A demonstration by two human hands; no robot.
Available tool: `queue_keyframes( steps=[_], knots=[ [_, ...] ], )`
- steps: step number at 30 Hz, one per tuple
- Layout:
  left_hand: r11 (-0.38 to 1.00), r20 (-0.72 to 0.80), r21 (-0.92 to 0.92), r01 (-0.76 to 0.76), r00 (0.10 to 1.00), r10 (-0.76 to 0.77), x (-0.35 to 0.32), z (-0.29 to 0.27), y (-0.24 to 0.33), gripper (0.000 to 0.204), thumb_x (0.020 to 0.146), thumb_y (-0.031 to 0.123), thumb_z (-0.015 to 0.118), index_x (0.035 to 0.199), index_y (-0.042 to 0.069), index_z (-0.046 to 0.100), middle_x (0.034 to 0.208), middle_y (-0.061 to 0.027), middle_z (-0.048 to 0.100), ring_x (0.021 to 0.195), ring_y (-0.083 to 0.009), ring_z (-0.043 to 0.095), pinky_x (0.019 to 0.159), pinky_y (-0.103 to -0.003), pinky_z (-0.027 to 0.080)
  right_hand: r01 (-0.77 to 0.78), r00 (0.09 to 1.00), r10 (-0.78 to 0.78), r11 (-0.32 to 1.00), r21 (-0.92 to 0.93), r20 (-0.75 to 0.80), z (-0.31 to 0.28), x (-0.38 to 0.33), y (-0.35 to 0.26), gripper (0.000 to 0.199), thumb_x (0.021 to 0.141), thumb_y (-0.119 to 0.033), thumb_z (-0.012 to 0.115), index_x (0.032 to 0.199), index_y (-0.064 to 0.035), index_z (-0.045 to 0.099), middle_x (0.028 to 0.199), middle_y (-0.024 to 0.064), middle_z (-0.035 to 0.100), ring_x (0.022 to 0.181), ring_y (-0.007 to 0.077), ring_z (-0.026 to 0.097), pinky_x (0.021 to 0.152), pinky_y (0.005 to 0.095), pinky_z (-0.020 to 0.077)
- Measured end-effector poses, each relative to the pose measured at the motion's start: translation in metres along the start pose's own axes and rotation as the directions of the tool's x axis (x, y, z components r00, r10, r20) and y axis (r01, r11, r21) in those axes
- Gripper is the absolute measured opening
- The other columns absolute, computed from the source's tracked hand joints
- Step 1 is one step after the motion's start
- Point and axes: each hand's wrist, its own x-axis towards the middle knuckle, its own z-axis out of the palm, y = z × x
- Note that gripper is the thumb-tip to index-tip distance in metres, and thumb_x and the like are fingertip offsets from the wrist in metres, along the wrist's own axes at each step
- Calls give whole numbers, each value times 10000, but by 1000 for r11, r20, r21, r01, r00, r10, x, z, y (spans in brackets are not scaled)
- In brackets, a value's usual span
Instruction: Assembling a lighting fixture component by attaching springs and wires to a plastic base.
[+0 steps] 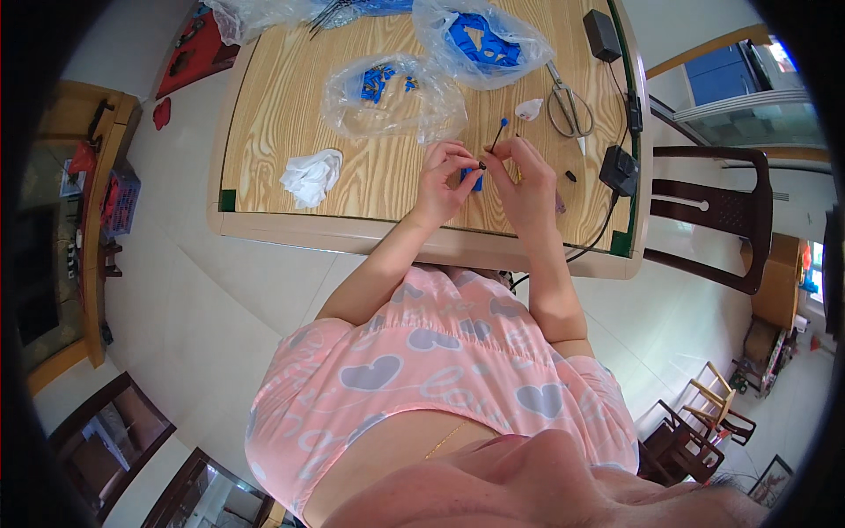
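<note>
Centrally, a thin dark rod with a blue tip [498, 133] is pinched in the right hand [526, 180], slanting up over the wooden table [282, 97]. The left hand [444, 180] meets it fingertip to fingertip, nipping a small dark piece; a blue part [476, 182] shows between the hands, though what holds it cannot be told. Scissors [569, 107] lie just beyond, clear bags of blue parts [480, 40] farther back. A crumpled tissue [311, 175] sits left, bare wood around it. A black cable [607, 224] runs along the right edge.

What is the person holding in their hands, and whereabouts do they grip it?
The right hand pinches a thin dark stick with a blue tip near its lower end. The left hand holds a small blue piece by its edge.
</note>
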Motion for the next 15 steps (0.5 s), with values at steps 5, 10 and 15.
queue_keyframes(
  steps=[5,10,15],
  knots=[
    [1000,3,0,10,1000,-10,0,0,0,190,679,7,763,835,73,676,932,-70,599,1008,-279,544,830,-372,451,-21,1000,22,1000,-4,7,-1,0,-1,120,789,-30,695,835,2,589,785,101,613,744,241,620,668,330,473],
    [1000,8,18,6,1000,-7,-1,0,-1,178,683,21,763,831,74,678,930,-70,601,1010,-283,545,834,-381,450,-30,999,30,1000,-2,12,0,-1,0,120,794,1,689,839,16,578,791,99,611,747,217,618,694,300,475],
    [1000,-2,2,13,1000,-13,-1,0,-1,176,686,20,760,833,75,681,935,-72,602,1026,-288,544,838,-379,451,-24,1000,24,1000,4,12,0,0,-1,121,796,1,688,839,18,576,793,103,610,748,216,617,695,301,474]
  ],
)
